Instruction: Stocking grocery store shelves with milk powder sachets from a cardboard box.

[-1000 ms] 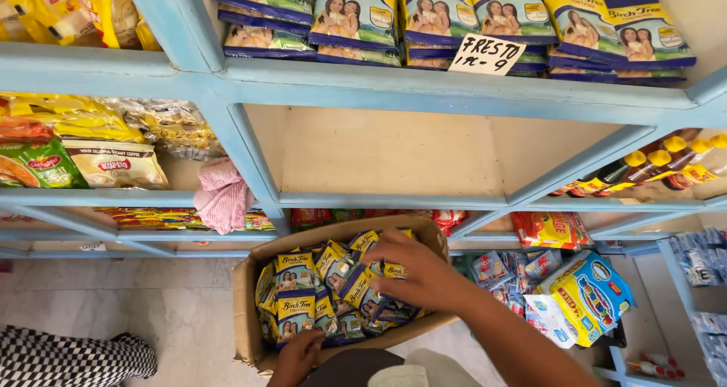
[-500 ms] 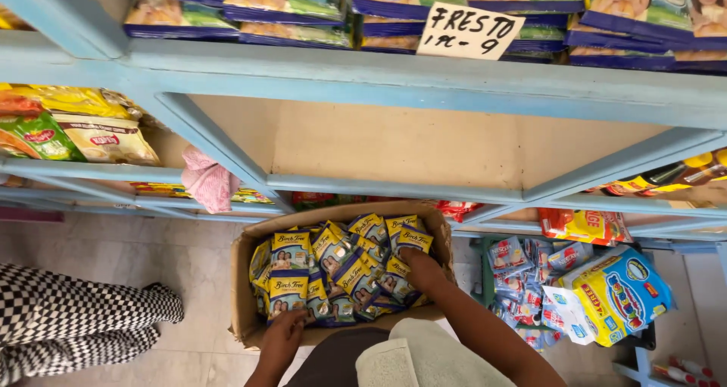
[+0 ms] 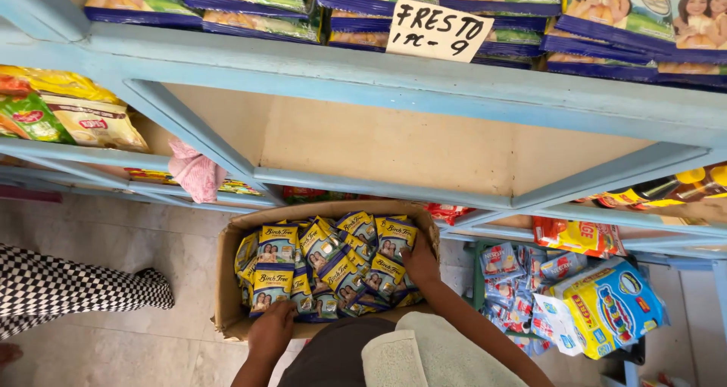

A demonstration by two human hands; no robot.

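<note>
A: What is nearest, at the bottom of the frame?

B: The left hand (image 3: 271,329) lies at the lower middle, its fingers curled over the near edge of the cardboard box (image 3: 227,281), so it grips the rim. The right hand (image 3: 419,262) is a little higher and to the right, inside the box. It rests on the yellow and blue sachets (image 3: 326,262), fingers bent down among them. I cannot tell if it really holds one.

A: Where is the box?

B: In the lower centre, on the tiled floor (image 3: 113,235), just in front of the blue shelf frame (image 3: 379,182). The sachets fill it.

A: And around it?

B: At the lower right, a crate of small packets (image 3: 522,277) with a yellow and blue pack (image 3: 613,307) beside it. At the far left, a leg in checkered trousers (image 3: 68,285).

A: Farther up?

B: A pink cloth (image 3: 193,171) hangs on the shelf at the left. The middle shelf compartment (image 3: 424,148) is bare. At the top, blue packets (image 3: 628,20) lie in a row with a handwritten card (image 3: 439,29).
</note>
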